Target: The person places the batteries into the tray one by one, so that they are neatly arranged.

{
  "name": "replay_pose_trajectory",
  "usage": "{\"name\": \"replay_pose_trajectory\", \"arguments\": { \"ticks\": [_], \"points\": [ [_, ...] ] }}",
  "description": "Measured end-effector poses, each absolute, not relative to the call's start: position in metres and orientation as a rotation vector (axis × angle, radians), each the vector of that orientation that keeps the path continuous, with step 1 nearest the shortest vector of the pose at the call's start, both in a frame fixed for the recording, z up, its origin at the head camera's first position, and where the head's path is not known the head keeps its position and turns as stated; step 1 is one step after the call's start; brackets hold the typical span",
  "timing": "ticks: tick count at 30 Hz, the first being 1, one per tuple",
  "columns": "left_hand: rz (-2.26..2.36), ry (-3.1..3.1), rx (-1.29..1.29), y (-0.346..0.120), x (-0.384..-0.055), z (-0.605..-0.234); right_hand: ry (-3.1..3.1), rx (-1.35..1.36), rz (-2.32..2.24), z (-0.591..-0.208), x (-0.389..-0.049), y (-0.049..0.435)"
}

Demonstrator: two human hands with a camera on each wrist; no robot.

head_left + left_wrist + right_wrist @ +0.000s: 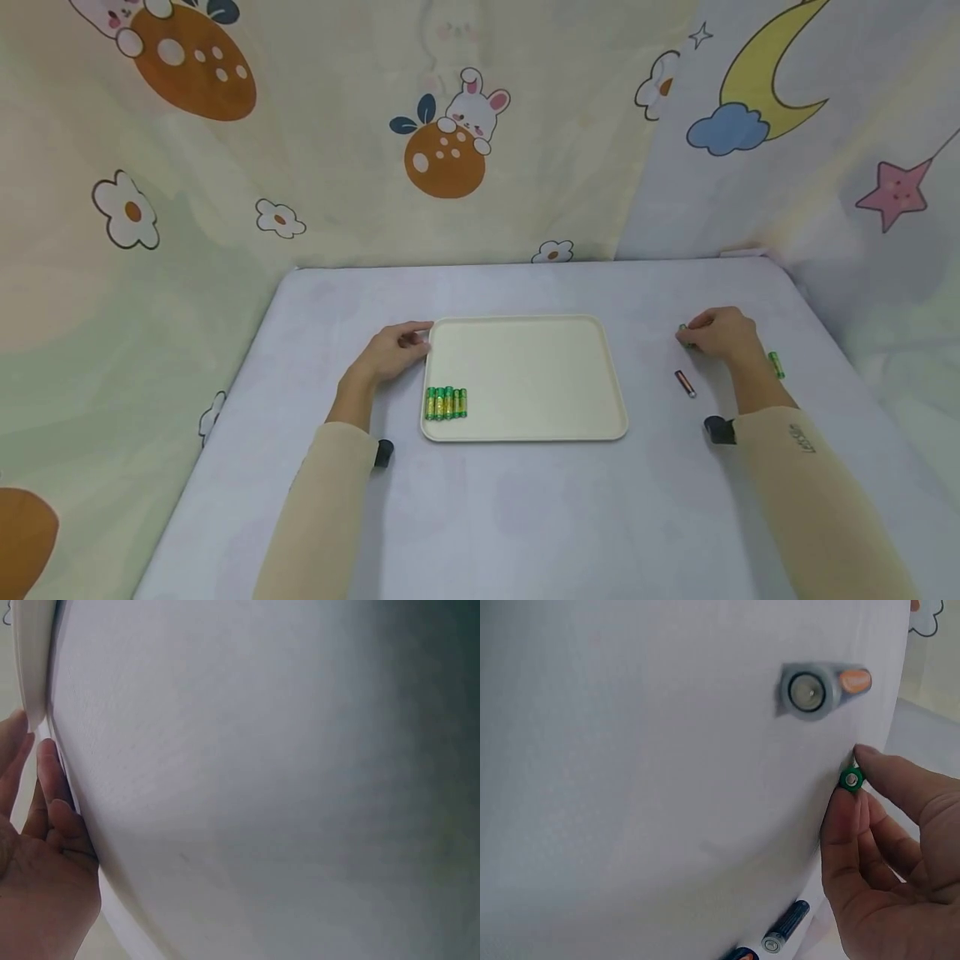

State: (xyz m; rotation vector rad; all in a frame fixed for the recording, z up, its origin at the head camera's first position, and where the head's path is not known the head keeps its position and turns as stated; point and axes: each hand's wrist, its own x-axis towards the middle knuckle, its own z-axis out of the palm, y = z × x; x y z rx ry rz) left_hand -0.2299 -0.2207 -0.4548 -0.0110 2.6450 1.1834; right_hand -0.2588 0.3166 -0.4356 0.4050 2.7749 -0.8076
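A small green battery [851, 779] is pinched between the thumb and fingers of my right hand [722, 332], low over the right side of the table. A black and copper battery [686, 384] lies just in front of that hand. Beyond the right wrist lies another green battery [776, 365]. My left hand [392, 350] is at the left side of the cream tray [536, 375], its fingertips at the rim near the far corner and its fingers loosely extended. Several green batteries [446, 403] stand side by side in a row in the tray's near left corner.
Two dark batteries appear at the bottom of the right wrist view, one of them whole [786, 927] and one cut by the frame. A white cloth covers the table [517, 508]. A printed curtain [337, 142] hangs behind it and along both sides.
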Motion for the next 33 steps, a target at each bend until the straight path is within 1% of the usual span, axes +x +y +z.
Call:
{"name": "replay_pose_trajectory", "arguments": {
  "ticks": [5, 10, 19, 27, 33],
  "points": [
    [1.172, 2.644, -0.026, -0.219, -0.230, -0.454, 2.756, 0.410, -0.876, -0.433, -0.256, 0.312],
    [1.152, 2.643, -0.029, -0.218, -0.230, -0.454, 2.722, 0.342, -1.008, -0.431, -0.250, 0.298],
    [1.156, 2.654, -0.021, -0.222, -0.229, -0.454, 2.477, 0.177, -1.394, -0.419, -0.244, 0.249],
    [1.120, 2.663, -0.018, -0.220, -0.230, -0.455, 2.370, -0.027, -1.503, -0.421, -0.235, 0.208],
    [1.134, 2.659, -0.022, -0.219, -0.231, -0.456, 2.282, -0.094, -1.552, -0.431, -0.228, 0.175]
  ]
}}
